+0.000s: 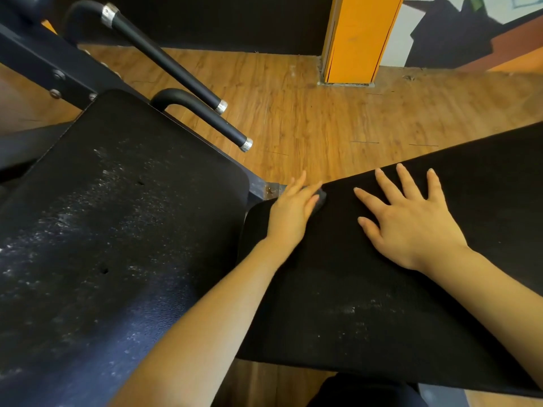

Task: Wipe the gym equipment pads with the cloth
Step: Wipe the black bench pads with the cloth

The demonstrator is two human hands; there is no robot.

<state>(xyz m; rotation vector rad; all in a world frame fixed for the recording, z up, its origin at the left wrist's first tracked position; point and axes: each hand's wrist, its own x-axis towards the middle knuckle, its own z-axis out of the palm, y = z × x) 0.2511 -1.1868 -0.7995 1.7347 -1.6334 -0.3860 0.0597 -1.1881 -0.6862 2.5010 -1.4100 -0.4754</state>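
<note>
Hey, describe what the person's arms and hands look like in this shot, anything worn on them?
Both forearms are bare as far as the frame shows, with no sleeves in view. The left hand and right hand wear no gloves, and no rings, watch or wristband show on the fingers or wrists. The fingernails are short and look unpainted. No markings show on either arm.
</note>
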